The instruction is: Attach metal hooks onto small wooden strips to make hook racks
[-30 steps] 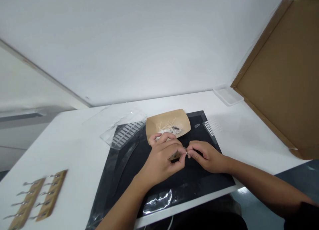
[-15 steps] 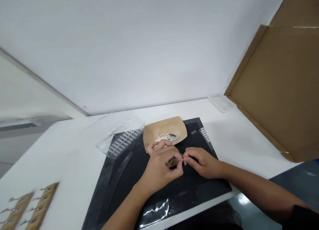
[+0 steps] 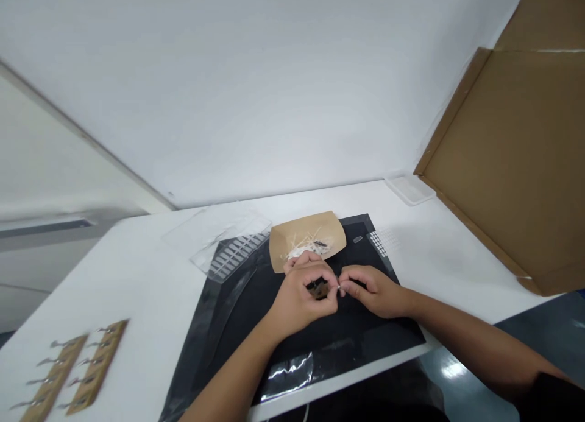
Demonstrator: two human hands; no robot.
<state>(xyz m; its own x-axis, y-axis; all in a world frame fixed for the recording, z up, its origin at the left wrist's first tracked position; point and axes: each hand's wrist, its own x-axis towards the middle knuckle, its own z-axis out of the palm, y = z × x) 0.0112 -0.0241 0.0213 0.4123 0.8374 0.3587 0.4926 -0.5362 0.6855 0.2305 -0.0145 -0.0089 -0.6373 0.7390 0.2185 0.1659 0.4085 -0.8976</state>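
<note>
My left hand [image 3: 301,297] is curled above the black mat, thumb and forefinger pinched together. A small brown and dark piece [image 3: 320,290] shows in the loop of its fingers; its kind is hard to make out. Fingertip to fingertip with it, my right hand [image 3: 372,292] is closed in a pinch. Between the two pinches shows a tiny whitish tip [image 3: 339,287], mostly hidden by the fingers. Just behind my left hand stands a brown paper tray [image 3: 281,242] holding thin pale sticks [image 3: 305,239] and white scraps.
Clear plastic sheets [image 3: 237,254] with rows of nail-shaped pieces lie at the mat's back left. A sheet of small white tabs [image 3: 378,243] and one clear piece [image 3: 358,239] lie right. Wooden strips with metal clips [image 3: 98,367] sit front left. A cardboard panel [image 3: 503,166] stands right.
The view has swung slightly left, so the table's things appear farther right. Both hands keep their pinches together, with only slight finger movement.
</note>
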